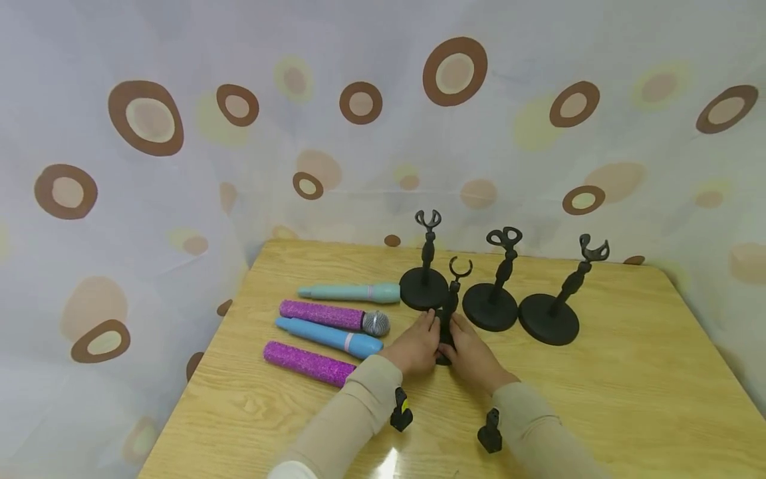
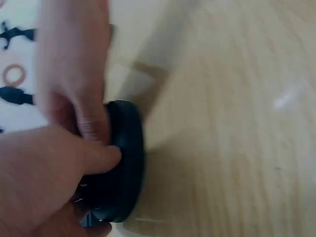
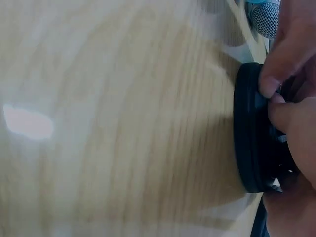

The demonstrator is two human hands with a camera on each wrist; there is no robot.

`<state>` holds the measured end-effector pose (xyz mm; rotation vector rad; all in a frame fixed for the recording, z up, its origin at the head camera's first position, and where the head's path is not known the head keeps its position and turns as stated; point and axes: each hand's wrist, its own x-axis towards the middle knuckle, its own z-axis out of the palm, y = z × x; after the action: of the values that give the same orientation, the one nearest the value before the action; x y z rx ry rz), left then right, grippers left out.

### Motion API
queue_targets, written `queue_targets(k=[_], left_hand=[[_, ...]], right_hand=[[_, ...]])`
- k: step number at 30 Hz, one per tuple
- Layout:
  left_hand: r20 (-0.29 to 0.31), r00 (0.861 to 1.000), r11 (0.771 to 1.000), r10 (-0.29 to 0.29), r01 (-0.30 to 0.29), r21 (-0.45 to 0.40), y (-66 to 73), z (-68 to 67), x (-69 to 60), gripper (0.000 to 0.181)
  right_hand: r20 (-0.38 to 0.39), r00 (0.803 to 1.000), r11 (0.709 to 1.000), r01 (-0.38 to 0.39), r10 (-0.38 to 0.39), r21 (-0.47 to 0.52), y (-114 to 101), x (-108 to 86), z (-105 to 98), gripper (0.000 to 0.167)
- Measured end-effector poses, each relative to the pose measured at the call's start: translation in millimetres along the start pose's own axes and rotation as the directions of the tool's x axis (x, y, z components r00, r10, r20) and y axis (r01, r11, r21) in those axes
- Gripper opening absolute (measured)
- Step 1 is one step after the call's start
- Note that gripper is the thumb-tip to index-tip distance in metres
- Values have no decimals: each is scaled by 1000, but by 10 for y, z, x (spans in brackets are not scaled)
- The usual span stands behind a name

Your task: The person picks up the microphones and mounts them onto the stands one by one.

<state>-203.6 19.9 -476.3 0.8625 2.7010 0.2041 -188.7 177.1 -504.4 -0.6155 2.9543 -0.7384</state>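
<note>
the pale yellow wood-grain tabletop (image 1: pixel 634 372) looks smooth and glossy, catching white glare. the nearest black round-based stand (image 3: pixel 245 133) has a smooth, dull, plastic-looking base. the purple cylindrical microphone (image 1: pixel 320 314) looks rough with glitter, its silver ball-shaped grille (image 1: pixel 376 323) metallic mesh. the light-blue tapered microphone (image 1: pixel 326 336) resembles smooth plastic; the beige sleeves (image 1: pixel 359 412), matt cloth.
</note>
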Motion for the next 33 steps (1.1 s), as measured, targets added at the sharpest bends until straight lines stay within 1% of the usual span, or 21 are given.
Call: queue_targets(k=[2, 4, 6, 8, 12, 16, 20, 24, 27, 30, 33], left_hand=[[-32, 999, 998, -3, 5, 65, 17, 30, -26, 63], [-70, 998, 995, -6, 13, 103, 32, 45, -45, 63], [-87, 996, 991, -7, 18, 136, 46, 51, -60, 63], [-90, 996, 986, -7, 22, 163, 61, 60, -75, 63], [-92, 996, 984, -15, 31, 177, 93, 100, -110, 63], [-105, 994, 980, -16, 37, 196, 122, 165, -147, 63], [-94, 995, 976, -25, 45, 213, 156, 212, -187, 64], [-100, 995, 973, -11, 33, 228, 179, 223, -212, 63], [-115, 993, 974, 1, 25, 225, 188, 245, -243, 63], [-133, 991, 973, 16, 15, 230, 193, 269, -283, 62], [-143, 989, 971, 27, 8, 240, 203, 284, -319, 62]], right_hand=[[-18, 1000, 999, 6, -6, -37, 7, -7, 25, 59], [-36, 999, 999, 2, -3, -49, 6, -8, 26, 59], [-40, 999, 998, -10, 8, -62, -3, -12, 22, 58], [-25, 1000, 997, -21, 19, -69, -13, -25, 23, 57], [-11, 1000, 997, -30, 29, -74, -44, -85, 43, 57], [-53, 999, 998, -3, 0, -63, -70, -164, 76, 56], [-92, 995, 998, 29, -34, -53, -82, -235, 116, 55], [-112, 993, 998, 36, -41, -48, -84, -273, 128, 55], [-109, 993, 998, 27, -33, -58, -77, -310, 146, 55], [-101, 995, 999, 18, -22, -47, -85, -344, 161, 56], [-109, 994, 999, 24, -28, -38, -93, -375, 176, 56]])
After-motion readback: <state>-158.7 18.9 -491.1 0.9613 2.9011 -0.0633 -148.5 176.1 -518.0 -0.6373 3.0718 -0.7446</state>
